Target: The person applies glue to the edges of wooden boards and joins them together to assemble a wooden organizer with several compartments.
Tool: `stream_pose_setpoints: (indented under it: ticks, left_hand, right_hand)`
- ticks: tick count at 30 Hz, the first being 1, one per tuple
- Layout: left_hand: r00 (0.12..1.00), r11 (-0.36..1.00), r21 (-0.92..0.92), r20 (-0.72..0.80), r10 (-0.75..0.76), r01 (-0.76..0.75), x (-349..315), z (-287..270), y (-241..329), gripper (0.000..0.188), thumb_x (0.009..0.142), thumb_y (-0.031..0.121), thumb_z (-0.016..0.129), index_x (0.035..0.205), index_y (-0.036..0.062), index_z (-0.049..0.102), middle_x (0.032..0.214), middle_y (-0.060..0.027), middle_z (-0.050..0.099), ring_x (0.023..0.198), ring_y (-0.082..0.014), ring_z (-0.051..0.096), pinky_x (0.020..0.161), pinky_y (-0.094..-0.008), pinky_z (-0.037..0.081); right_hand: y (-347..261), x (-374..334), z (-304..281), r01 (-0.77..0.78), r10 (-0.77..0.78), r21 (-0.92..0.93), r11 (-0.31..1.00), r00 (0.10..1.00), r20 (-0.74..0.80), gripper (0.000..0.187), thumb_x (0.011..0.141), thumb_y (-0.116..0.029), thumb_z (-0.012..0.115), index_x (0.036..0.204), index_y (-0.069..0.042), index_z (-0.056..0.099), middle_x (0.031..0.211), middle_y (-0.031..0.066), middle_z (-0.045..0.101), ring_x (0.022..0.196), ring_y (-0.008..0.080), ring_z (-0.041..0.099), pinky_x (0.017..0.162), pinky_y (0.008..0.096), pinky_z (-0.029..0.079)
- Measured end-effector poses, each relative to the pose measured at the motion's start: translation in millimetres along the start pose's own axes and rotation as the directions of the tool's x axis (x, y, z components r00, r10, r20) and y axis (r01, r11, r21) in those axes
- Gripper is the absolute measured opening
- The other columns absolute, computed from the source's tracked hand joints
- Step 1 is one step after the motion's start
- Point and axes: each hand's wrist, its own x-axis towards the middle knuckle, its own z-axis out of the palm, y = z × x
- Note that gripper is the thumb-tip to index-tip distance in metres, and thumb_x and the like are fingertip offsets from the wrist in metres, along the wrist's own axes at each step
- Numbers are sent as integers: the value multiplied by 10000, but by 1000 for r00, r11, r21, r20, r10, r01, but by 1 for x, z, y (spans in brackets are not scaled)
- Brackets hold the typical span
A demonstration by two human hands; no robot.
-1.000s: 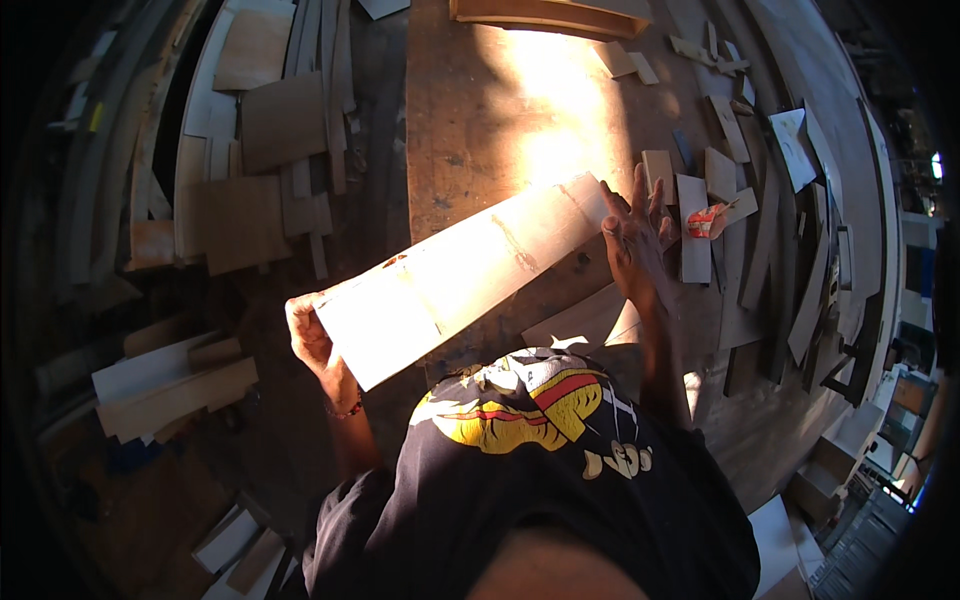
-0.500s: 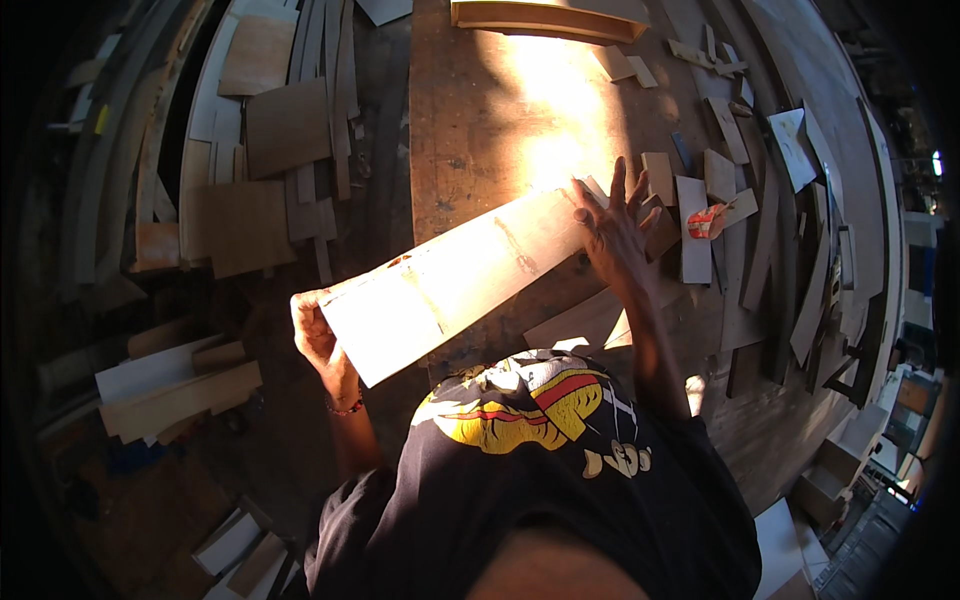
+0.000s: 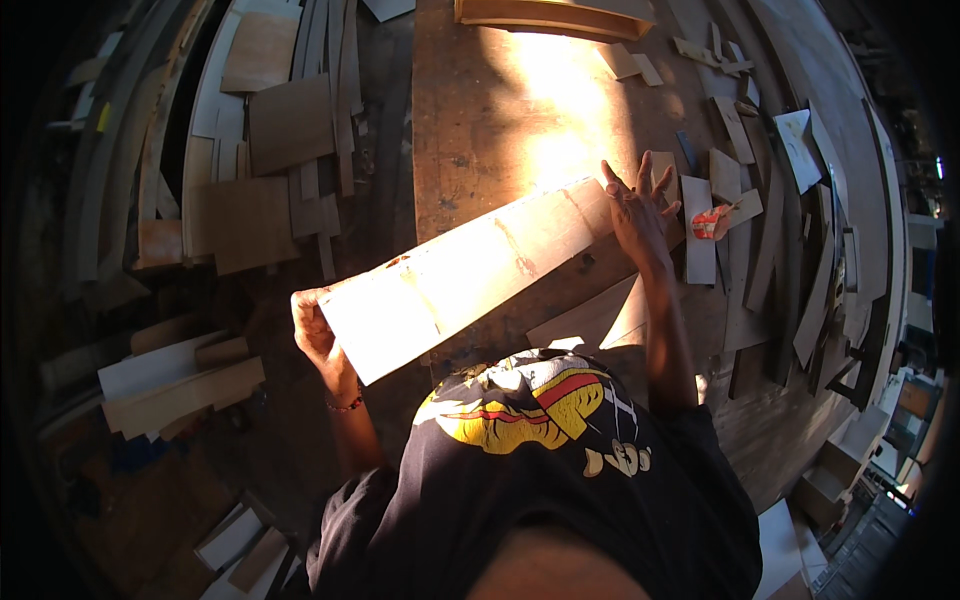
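Observation:
A long pale wooden board (image 3: 465, 270) slants across the front of the workbench, its right end farther away than its left. Dark stains and a chipped spot mark its sunlit face. My left hand (image 3: 315, 325) grips the near left end, fingers curled around the edge and partly hidden behind it. At the far right end is my right hand (image 3: 638, 215), its fingers spread wide and pointing away from me; the palm side is hidden, so whether it touches the board's end I cannot tell.
The brown workbench top (image 3: 460, 130) carries a shallow wooden box (image 3: 555, 14) at its far edge. Wood offcuts (image 3: 727, 175) and a crumpled red wrapper (image 3: 710, 222) lie right of my hand. Stacked panels (image 3: 290, 125) stand at left, with more scraps (image 3: 180, 385) lower down.
My right hand has slid a little to the right along the board's far end, uncovering more of its surface. The left hand keeps its grip, and the board has barely shifted.

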Motion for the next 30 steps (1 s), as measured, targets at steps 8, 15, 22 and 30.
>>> stream_pose_setpoints:
  ticks: [8, 15, 22, 30]
  left_hand:
    - [997, 999, 31, -69, -28, 30, 3, 10, 5, 360, 753, 181, 695, 969, 23, 454, 908, -29, 528, 821, -85, 508, 744, -213, 404]
    - [997, 995, 102, -74, -4, 12, 6, 4, -20, 277, 831, 211, 633, 976, 29, 484, 882, -23, 516, 798, -93, 506, 736, -226, 411]
    - [932, 916, -288, -149, -332, 280, -10, 16, -47, 125, 905, 149, 539, 931, 32, 502, 882, -17, 548, 818, -66, 520, 740, -226, 441]
    - [876, 841, -328, -74, -476, 429, -37, 23, -87, 60, 906, 89, 513, 931, 35, 514, 892, -12, 556, 858, -73, 525, 763, -234, 434]
  right_hand:
    - [9, -15, -2, 94, -36, 437, 894, 990, -139, 643, 911, -599, 190, 1317, -178, 459, 1466, 172, 193, 1362, 380, 101, 1061, 546, 142]
    - [6, -23, 2, 203, -53, 611, 766, 966, -254, 686, 931, -566, 146, 1277, -85, 492, 1438, 160, 280, 1344, 358, 197, 1075, 447, 198]
    - [11, -16, -29, 174, -80, 510, 842, 976, -201, 791, 880, -649, 81, 1223, -119, 558, 1447, 130, 277, 1351, 372, 165, 1085, 455, 154]
    - [24, 4, -60, 86, -128, 326, 942, 985, 112, 823, 866, -674, 81, 1167, -113, 602, 1443, 129, 292, 1340, 361, 181, 1072, 438, 176]
